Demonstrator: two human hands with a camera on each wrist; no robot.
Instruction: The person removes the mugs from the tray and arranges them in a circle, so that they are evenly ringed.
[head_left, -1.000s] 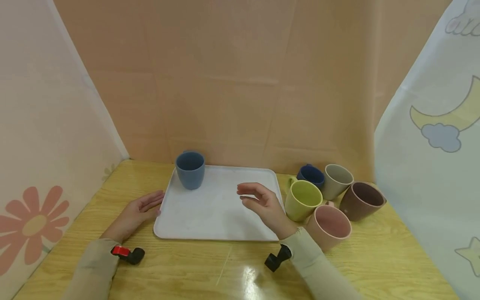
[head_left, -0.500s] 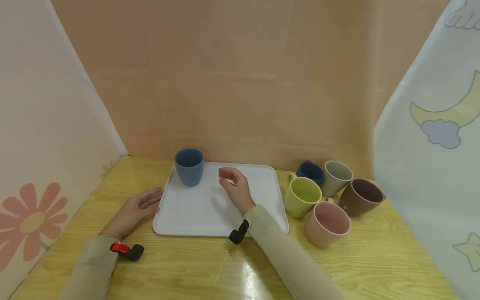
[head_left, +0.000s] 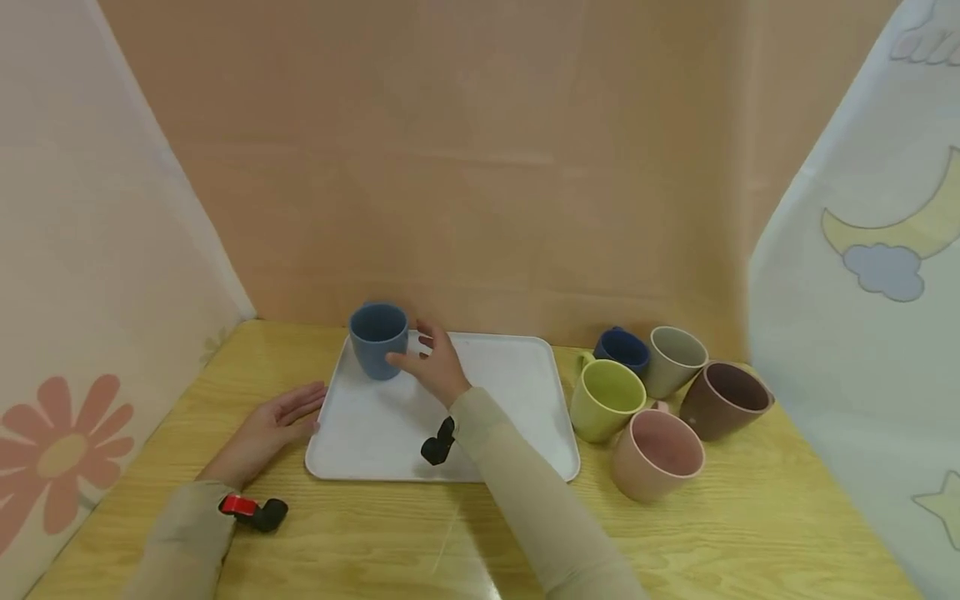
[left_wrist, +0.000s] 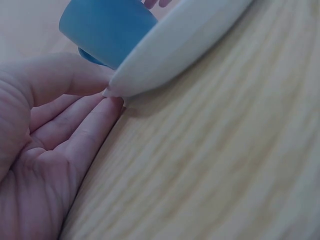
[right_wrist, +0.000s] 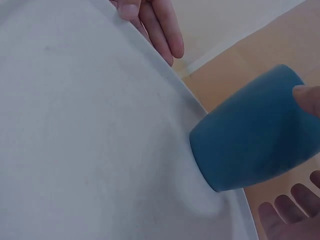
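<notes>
A blue mug (head_left: 378, 342) stands upright at the far left corner of the white tray (head_left: 420, 425). Beside its right side is my right hand (head_left: 437, 364). In the right wrist view the thumb (right_wrist: 307, 99) overlaps the mug's side, while the spread fingers (right_wrist: 292, 207) are apart from it; whether the thumb touches, I cannot tell. My left hand (head_left: 273, 425) lies on the table at the tray's left edge. Its thumb (left_wrist: 85, 75) is on the rim and its nearly straight fingers (left_wrist: 95, 120) are against the outer side, pinching the edge.
Right of the tray several mugs stand close together: yellow-green (head_left: 606, 404), dark blue (head_left: 622, 346), grey (head_left: 675, 358), brown (head_left: 723, 400) and pink (head_left: 656, 458). A tan backdrop (head_left: 480, 183) rises behind the wooden table (head_left: 375, 542), with printed sheets at both sides.
My right hand has moved left across the tray to the blue mug, its thumb and fingers spreading wider. My left hand and the mugs stay where they were.
</notes>
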